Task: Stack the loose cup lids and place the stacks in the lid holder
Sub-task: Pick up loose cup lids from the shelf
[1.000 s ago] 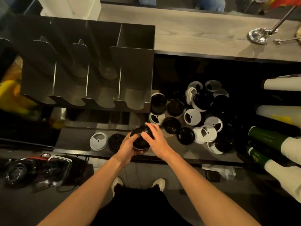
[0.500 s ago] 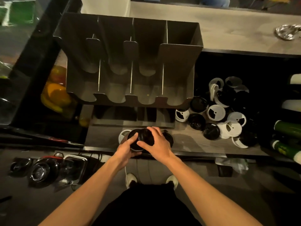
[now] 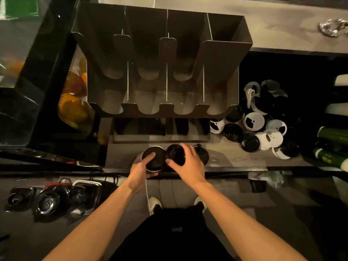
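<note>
Fingers on two lid stacks at the counter edge, slip risk at six o'clock.

Left hand [image 3: 140,169] clamps its fingers around a short stack of black round plastic lids with a white one beneath [image 3: 153,160]; right hand [image 3: 189,162] spreads curled fingers over a black domed lid [image 3: 175,154], grip unclear. Both sit near the grey wood counter [image 3: 226,157] edge; a nudge could tip them floorward. At twelve o'clock the grey metal slotted lid holder [image 3: 165,63] looks empty; at three o'clock loose black and white lids [image 3: 254,129] wait.

Single head-worn view, looking steeply down, close over the counter [image 3: 235,159], facing forward.
</note>
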